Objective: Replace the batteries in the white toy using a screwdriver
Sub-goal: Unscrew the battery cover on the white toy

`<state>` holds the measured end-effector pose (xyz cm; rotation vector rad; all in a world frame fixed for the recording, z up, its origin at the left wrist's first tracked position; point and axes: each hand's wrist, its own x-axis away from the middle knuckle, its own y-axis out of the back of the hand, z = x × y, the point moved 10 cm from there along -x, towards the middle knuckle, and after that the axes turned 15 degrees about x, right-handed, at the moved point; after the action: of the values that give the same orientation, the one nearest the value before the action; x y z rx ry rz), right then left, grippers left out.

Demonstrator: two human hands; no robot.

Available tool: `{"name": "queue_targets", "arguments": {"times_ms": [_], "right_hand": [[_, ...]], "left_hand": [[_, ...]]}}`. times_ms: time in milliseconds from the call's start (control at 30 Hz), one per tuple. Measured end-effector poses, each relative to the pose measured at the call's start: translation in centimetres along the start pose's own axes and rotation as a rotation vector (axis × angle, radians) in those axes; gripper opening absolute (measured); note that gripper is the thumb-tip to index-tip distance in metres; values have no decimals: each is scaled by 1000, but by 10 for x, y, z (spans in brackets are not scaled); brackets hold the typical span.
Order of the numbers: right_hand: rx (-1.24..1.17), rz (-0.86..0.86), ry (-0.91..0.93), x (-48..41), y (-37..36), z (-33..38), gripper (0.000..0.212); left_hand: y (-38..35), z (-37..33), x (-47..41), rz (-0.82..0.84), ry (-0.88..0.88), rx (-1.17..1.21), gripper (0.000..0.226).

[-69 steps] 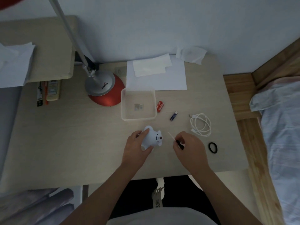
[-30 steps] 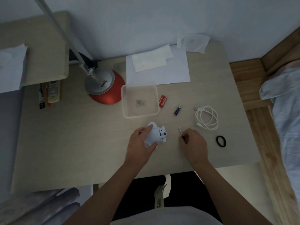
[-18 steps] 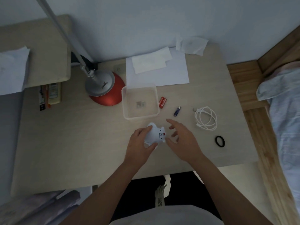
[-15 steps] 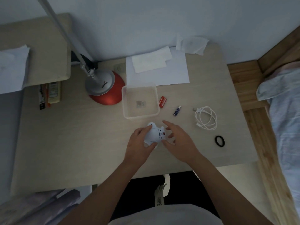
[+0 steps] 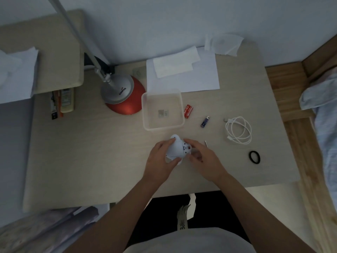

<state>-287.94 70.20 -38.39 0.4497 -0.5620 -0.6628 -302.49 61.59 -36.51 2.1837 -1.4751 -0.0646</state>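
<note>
I am holding the white toy (image 5: 176, 148) tight in my left hand (image 5: 160, 161). My right hand (image 5: 202, 159) fingers are touching its open battery spot; next I am pulling the old battery out.

White toy (image 5: 176, 148) underside-up on desk; screwdriver (image 5: 206, 143) beside.

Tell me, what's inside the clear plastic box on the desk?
Through the clear plastic box only a couple of small pale squarish bits show, near the middle of its floor. They are too small to identify. Nothing covers the box, and the red batteries lie outside it.
</note>
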Motion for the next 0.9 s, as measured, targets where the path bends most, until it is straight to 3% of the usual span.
{"name": "queue_targets", "arguments": {"times_ms": [233,367,633,767,833,900], "right_hand": [[-4,8,-3,-4,-1,-2,54],[10,15,0,-4,-2,-2,52],[-10,37,-9,-5,1,2,52],[2,44,-8,-4,6,4,53],[13,40,-12,-4,8,5,55],[22,44,-15,-3,8,5,56]], "left_hand": [[0,-2,1,9,14,-16,68],[0,-14,1,17,-55,-139,69],[-17,-42,-1,243,-300,-386,59],[-29,-46,-4,314,-424,-501,69],[-33,-45,-10,345,-419,-555,77],[-33,-43,-14,359,-367,-563,68]]}}
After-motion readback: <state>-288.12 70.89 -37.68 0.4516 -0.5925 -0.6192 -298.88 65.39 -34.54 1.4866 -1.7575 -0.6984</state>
